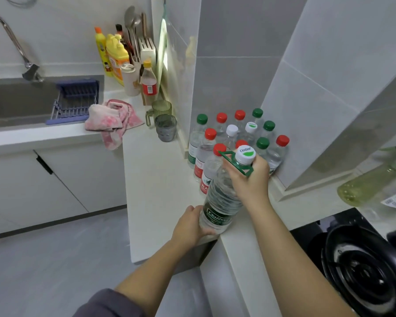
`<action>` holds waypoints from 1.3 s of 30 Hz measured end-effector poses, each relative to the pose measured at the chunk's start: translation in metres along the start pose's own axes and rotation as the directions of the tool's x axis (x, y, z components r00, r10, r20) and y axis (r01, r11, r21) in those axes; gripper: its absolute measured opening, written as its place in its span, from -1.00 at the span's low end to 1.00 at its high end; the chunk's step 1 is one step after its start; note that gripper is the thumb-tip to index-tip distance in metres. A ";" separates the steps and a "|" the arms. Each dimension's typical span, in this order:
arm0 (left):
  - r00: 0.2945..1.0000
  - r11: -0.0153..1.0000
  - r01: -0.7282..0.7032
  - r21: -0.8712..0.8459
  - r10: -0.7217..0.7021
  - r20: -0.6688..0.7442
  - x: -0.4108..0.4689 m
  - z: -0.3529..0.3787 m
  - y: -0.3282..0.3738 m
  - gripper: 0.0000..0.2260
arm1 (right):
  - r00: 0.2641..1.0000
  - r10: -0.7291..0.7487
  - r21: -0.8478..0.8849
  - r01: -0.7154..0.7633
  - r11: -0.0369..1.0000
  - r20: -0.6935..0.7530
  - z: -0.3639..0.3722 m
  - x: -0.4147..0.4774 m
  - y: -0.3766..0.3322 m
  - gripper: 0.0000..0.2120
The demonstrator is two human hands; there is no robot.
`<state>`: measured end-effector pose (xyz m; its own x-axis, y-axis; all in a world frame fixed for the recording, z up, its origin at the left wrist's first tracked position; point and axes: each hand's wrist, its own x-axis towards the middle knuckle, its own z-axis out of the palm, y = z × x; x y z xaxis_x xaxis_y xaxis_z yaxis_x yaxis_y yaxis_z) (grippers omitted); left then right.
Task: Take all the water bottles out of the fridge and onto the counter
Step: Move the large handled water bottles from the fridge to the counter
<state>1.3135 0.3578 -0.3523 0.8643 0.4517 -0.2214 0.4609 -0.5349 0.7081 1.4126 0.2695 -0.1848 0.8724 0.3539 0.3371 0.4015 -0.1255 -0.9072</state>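
A large clear water bottle [222, 197] with a white cap and a green carry handle rests at the counter's [156, 179] front corner, tilted slightly. My right hand [249, 177] grips its neck and handle. My left hand [189, 226] cups its base. Just behind it, several small water bottles [236, 136] with red, green and white caps stand packed into the tiled corner. No fridge appears in this view.
Two green-grey cups [164, 120] and a pink cloth [113, 117] lie further back on the counter. Detergent bottles and a utensil holder [124, 56] stand by the sink [16, 104]. A black gas stove [357, 264] is at the right, an oil bottle [373, 186] behind it.
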 end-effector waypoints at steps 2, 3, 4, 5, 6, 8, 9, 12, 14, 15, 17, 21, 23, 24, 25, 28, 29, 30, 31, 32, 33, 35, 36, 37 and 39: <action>1.000 1.000 -0.006 0.009 0.006 0.014 0.010 0.005 0.010 -0.31 | 1.000 0.003 0.019 -0.003 1.000 -0.009 -0.009 0.009 0.004 -0.83; 1.000 1.000 -0.011 0.012 0.011 0.017 0.014 0.008 0.016 -0.31 | 1.000 0.004 0.025 -0.004 1.000 -0.017 -0.014 0.014 0.006 -0.85; 1.000 1.000 -0.017 0.021 0.016 0.017 0.019 0.011 0.022 -0.31 | 1.000 0.004 0.027 -0.004 1.000 -0.022 -0.018 0.019 0.007 -0.86; 1.000 0.999 -0.023 0.041 0.023 0.014 0.023 0.014 0.027 -0.31 | 1.000 0.006 0.030 -0.005 1.000 -0.025 -0.023 0.024 0.009 -0.85; 1.000 0.998 -0.028 0.063 0.027 0.011 0.028 0.018 0.032 -0.31 | 0.999 0.010 0.041 -0.009 0.999 -0.031 -0.027 0.028 0.012 -0.83; 1.000 0.996 -0.031 0.084 0.030 0.003 0.036 0.025 0.040 -0.31 | 0.999 0.010 0.062 -0.007 0.998 -0.048 -0.036 0.038 0.019 -0.80; 0.999 0.995 -0.036 0.091 0.036 0.002 0.040 0.029 0.044 -0.31 | 0.998 0.008 0.069 -0.005 0.998 -0.055 -0.040 0.042 0.022 -0.82; 0.998 0.989 -0.060 0.132 0.061 0.002 0.054 0.039 0.055 -0.31 | 0.995 0.021 0.077 -0.014 0.997 -0.099 -0.051 0.053 0.032 -0.87; 0.997 0.982 -0.070 0.177 0.071 0.004 0.063 0.048 0.062 -0.29 | 0.992 0.023 0.063 -0.015 0.998 -0.121 -0.058 0.061 0.041 -0.84; 0.997 0.979 -0.072 0.191 0.073 0.003 0.068 0.051 0.066 -0.28 | 0.992 0.021 0.060 -0.013 0.998 -0.124 -0.061 0.065 0.044 -0.83; 0.997 0.975 -0.076 0.208 0.075 0.013 0.076 0.057 0.072 -0.27 | 0.992 0.009 0.070 0.000 0.998 -0.126 -0.068 0.071 0.049 -0.87; 0.997 0.960 -0.076 0.269 0.067 0.041 0.090 0.065 0.086 -0.33 | 0.987 0.013 0.078 -0.001 0.997 -0.159 -0.080 0.083 0.057 -0.88; 0.997 0.960 -0.076 0.270 0.065 0.051 0.094 0.070 0.093 -0.35 | 0.984 0.019 0.078 -0.005 0.997 -0.178 -0.086 0.087 0.060 -0.88; 0.996 0.958 -0.078 0.276 0.065 0.055 0.096 0.073 0.097 -0.37 | 0.982 0.019 0.074 -0.006 0.997 -0.186 -0.089 0.089 0.061 -0.88; 0.996 0.956 -0.078 0.281 0.064 0.059 0.097 0.077 0.101 -0.38 | 0.981 0.021 0.069 -0.007 0.998 -0.192 -0.093 0.091 0.062 -0.89; 0.996 0.952 -0.078 0.295 0.061 0.068 0.104 0.087 0.111 -0.45 | 0.979 0.031 0.060 -0.019 0.998 -0.200 -0.105 0.098 0.068 -0.87; 0.996 0.952 -0.079 0.297 0.061 0.069 0.106 0.089 0.115 -0.46 | 0.978 0.035 0.057 -0.024 0.998 -0.206 -0.108 0.100 0.071 -0.84; 0.996 0.952 -0.082 0.295 0.064 0.070 0.109 0.091 0.118 -0.46 | 0.976 0.034 0.050 -0.023 0.998 -0.214 -0.111 0.102 0.073 -0.79; 0.995 0.952 -0.085 0.294 0.068 0.069 0.111 0.093 0.120 -0.46 | 0.975 0.029 0.042 -0.020 0.999 -0.222 -0.114 0.104 0.074 -0.74; 0.995 0.951 -0.087 0.295 0.070 0.066 0.112 0.094 0.122 -0.47 | 0.973 0.024 0.035 -0.017 0.999 -0.229 -0.116 0.106 0.075 -0.71; 0.996 0.950 -0.084 0.300 0.068 0.063 0.114 0.096 0.124 -0.48 | 0.973 0.022 0.028 -0.016 0.999 -0.230 -0.118 0.108 0.076 -0.70; 0.997 0.947 -0.067 0.313 0.053 0.051 0.114 0.101 0.129 -0.53 | 0.975 0.020 0.016 -0.016 1.000 -0.219 -0.122 0.111 0.079 -0.69; 0.998 0.946 -0.058 0.319 0.047 0.042 0.113 0.104 0.131 -0.56 | 0.976 0.018 0.015 -0.015 1.000 -0.216 -0.124 0.112 0.080 -0.68; 0.999 0.946 -0.050 0.322 0.040 0.035 0.113 0.106 0.133 -0.59 | 0.976 0.016 0.015 -0.013 1.000 -0.216 -0.126 0.113 0.082 -0.67; 0.999 0.948 -0.040 0.315 0.033 0.028 0.113 0.108 0.136 -0.63 | 0.977 0.012 0.014 -0.009 1.000 -0.215 -0.129 0.115 0.085 -0.64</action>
<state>1.4955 0.2590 -0.3531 0.8843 0.4139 -0.2162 0.4658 -0.7505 0.4687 1.5830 0.1804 -0.1902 0.9165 0.1450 0.3727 0.3898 -0.1156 -0.9136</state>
